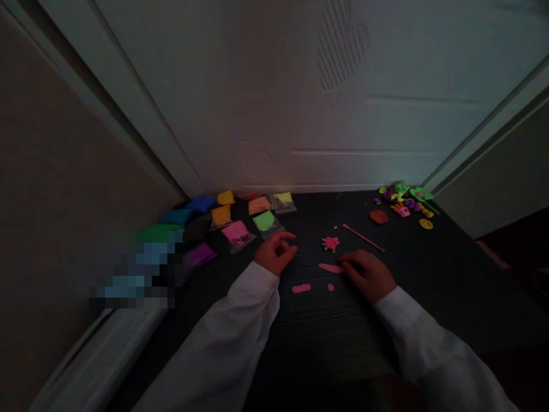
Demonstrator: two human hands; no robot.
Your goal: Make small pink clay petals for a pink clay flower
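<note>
My right hand (369,276) is closed in a pinch around a pink plastic clay knife (329,268), whose pointed blade sticks out to the left, low over the dark table. Left of it, my left hand (274,253) hovers with thumb and forefinger curved and apart, holding nothing. In front of my hands lie a scalloped strip of pink clay (301,288) and a small pink clay piece (330,287). Beyond the knife sits a pink clay flower (330,244) with green bits at its edge. A thin pink modelling stick (363,238) rests diagonally behind my right hand.
Bags of coloured clay, among them a pink bag (238,236) and a light green bag (266,222), line the back left. A reddish-brown flat piece (378,217) lies at right. Several finished clay pieces (405,200) cluster in the far right corner. A white panel (274,114) borders the table (334,332).
</note>
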